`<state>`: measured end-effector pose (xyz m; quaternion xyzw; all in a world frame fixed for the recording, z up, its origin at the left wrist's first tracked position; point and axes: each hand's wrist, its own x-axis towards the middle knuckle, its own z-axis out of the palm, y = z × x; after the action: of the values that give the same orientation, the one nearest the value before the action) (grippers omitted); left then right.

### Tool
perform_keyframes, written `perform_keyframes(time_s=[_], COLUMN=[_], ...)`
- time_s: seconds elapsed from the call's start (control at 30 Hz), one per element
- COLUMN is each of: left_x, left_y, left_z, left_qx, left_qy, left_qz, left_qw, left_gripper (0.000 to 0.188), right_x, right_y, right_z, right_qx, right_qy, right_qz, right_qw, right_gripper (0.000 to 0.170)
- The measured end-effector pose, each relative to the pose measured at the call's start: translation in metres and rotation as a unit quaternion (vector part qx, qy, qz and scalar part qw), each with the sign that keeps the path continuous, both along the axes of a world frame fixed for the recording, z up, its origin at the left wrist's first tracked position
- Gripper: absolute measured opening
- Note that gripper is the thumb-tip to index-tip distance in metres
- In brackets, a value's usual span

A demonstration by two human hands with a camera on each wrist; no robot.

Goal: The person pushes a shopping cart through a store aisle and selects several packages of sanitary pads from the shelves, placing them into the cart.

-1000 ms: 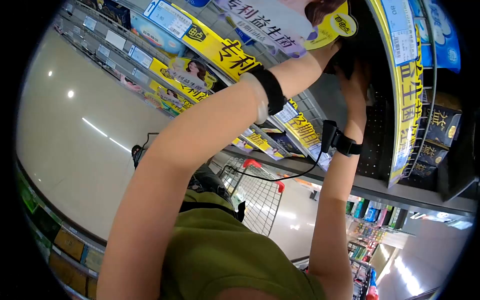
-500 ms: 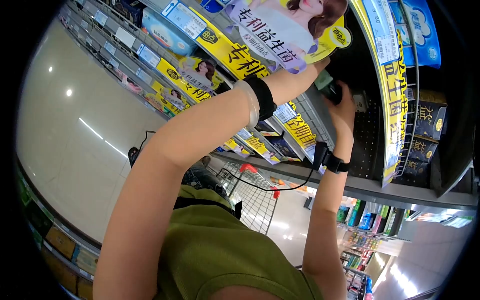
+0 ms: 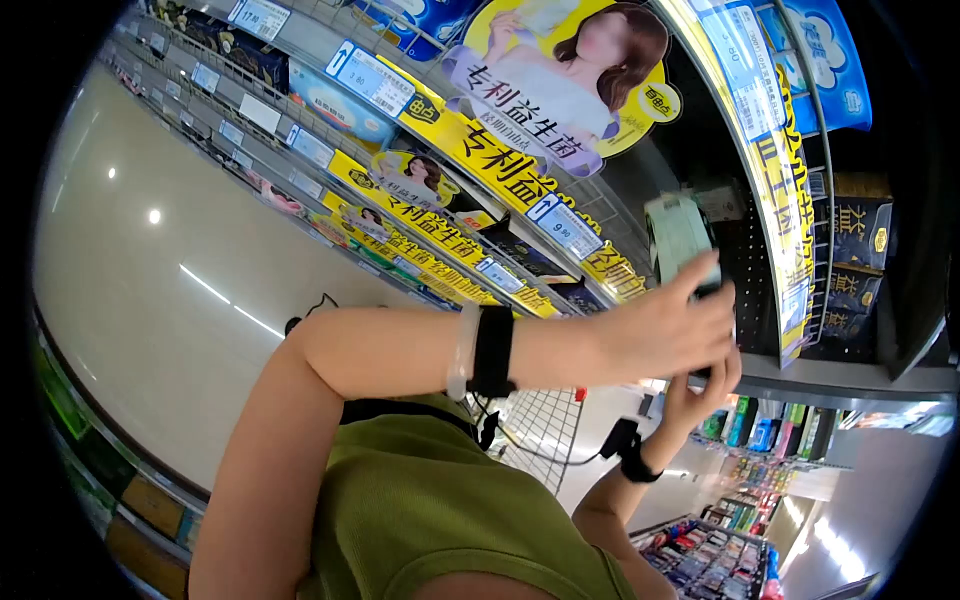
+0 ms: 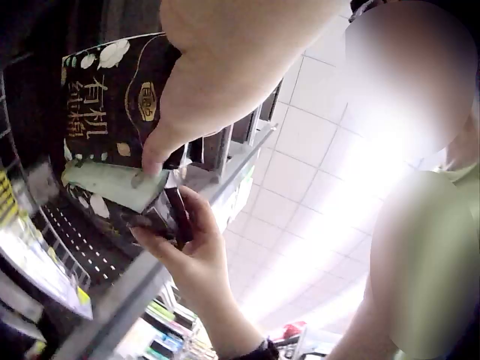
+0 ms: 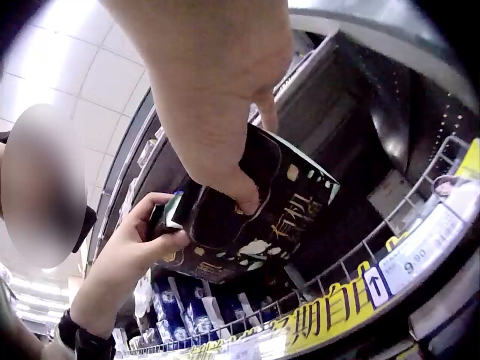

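Note:
Both hands hold a dark pack of sanitary pads [image 3: 680, 235] at the front of the shelf opening. In the left wrist view the pack [image 4: 105, 112] shows a black face with gold characters, white flowers and a pale green side. My left hand [image 3: 660, 335] grips it, thumb pressed near the corner between face and side. Just beyond it in the head view, my right hand [image 3: 703, 395] grips the near end, partly hidden. The right wrist view has my right hand's [image 5: 217, 127] thumb on the black face, while the left hand [image 5: 131, 251] holds the pack's lower end.
A wire-fronted shelf with yellow label strips [image 3: 490, 165] curves around the work area. A cardboard sign [image 3: 575, 85] juts out over it. Dark boxes [image 3: 850, 245] and a blue pack [image 3: 825, 65] stand at right. A shopping cart [image 3: 545, 430] stands below.
Both hands have drawn back from deep in the shelf toward the body, bringing the pack out. The left hand, hidden behind the sign before, now shows over the pack.

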<state>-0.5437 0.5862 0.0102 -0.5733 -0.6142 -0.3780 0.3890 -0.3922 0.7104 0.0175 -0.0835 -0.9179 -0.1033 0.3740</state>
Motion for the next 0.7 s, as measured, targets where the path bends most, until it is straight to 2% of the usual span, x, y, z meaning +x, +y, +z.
perform_keyframes(time_s=[0.1,0.23,0.3,0.37,0.5,0.7], left_x=[0.026,0.04,0.042,0.044,0.054,0.07], left_y=[-0.024,-0.055,-0.07,-0.085,-0.116,-0.149], left_z=[-0.01,-0.029,-0.044,-0.058,-0.085,-0.107], left_qx=[-0.002,-0.042,-0.126,-0.137,-0.2,-0.268], left_qy=[-0.018,-0.008,-0.026,-0.026,-0.046,-0.1], left_qz=[-0.078,-0.15,-0.183,-0.2,-0.247,-0.337], left_qw=[0.997,0.988,0.975,0.97,0.947,0.897], left_gripper=[0.017,0.015,0.017,0.016,0.012,0.013], right_x=[0.039,0.064,0.072,0.074,0.081,0.093], right_y=[-0.044,-0.1,-0.127,-0.152,-0.204,-0.271], right_z=[-0.016,-0.052,-0.07,-0.087,-0.103,-0.095], right_qx=[0.046,-0.071,-0.124,-0.182,-0.224,-0.304], right_qy=[0.02,0.027,0.02,0.015,-0.019,-0.067], right_qz=[-0.035,-0.129,-0.163,-0.176,-0.206,-0.298], right_qw=[0.998,0.989,0.979,0.967,0.952,0.902], right_gripper=[0.036,0.041,0.042,0.034,0.037,0.046])
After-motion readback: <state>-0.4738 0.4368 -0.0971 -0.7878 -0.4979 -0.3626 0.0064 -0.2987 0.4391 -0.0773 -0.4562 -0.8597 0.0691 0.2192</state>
